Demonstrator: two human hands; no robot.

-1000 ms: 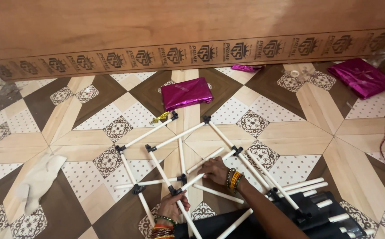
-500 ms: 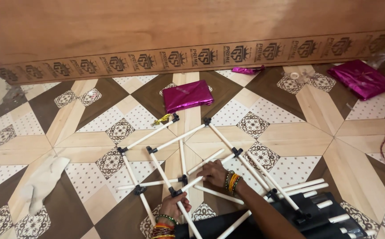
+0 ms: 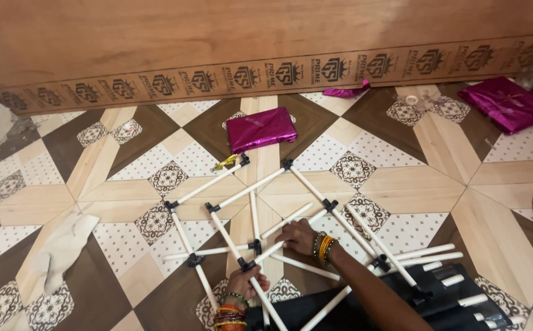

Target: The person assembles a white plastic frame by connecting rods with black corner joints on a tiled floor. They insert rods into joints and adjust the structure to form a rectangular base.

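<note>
Both hands on a white rod frame [image 3: 260, 208] lying flat on the patterned tile floor [image 3: 463, 190].

Frame: thin white rods joined by small black connectors [image 3: 255, 246], crossing in a loose lattice, spread out just below the pink foil packet [image 3: 260, 130]. Left hand [image 3: 246, 283] closes around a rod at a black joint on the frame's near edge. Right hand [image 3: 298, 236] rests fingers-down on a rod near the frame's middle; grip unclear. Black fabric [image 3: 438, 300] with more rods lies at the frame's lower right. A pale cloth [image 3: 64, 248] lies left of the frame, well apart.
</note>
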